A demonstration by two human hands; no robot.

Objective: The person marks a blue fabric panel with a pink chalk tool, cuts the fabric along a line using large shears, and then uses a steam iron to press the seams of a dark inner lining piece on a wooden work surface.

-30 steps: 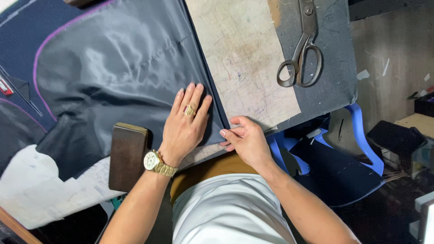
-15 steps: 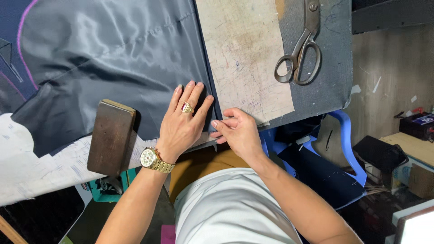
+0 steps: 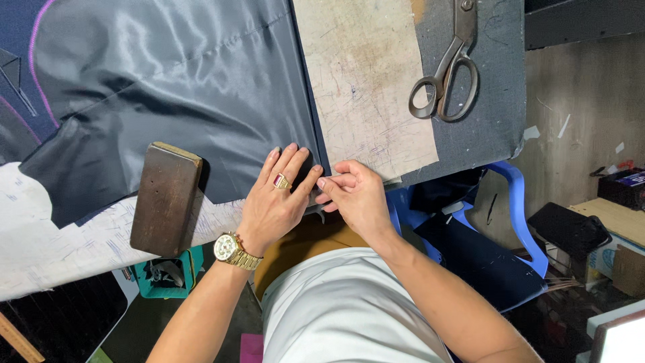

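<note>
A shiny dark grey lining cloth (image 3: 175,94) lies spread over the table. My left hand (image 3: 277,205), with a ring and a gold watch, presses flat on the cloth's near corner, fingers apart. My right hand (image 3: 353,196) is right beside it at the table's near edge, its fingertips pinching the cloth's edge. A dark wooden block (image 3: 165,197) rests on the cloth and paper to the left of my left hand.
Large metal scissors (image 3: 449,68) lie at the far right on the grey table cover (image 3: 494,101). A worn beige board (image 3: 366,81) lies right of the cloth. White pattern paper (image 3: 60,242) sits at the left. A blue plastic chair (image 3: 510,228) stands below the table.
Both hands have stayed at the cloth's near corner. My right hand's fingers have closed tighter on the cloth's edge, next to my left fingertips. The view has shifted a little.
</note>
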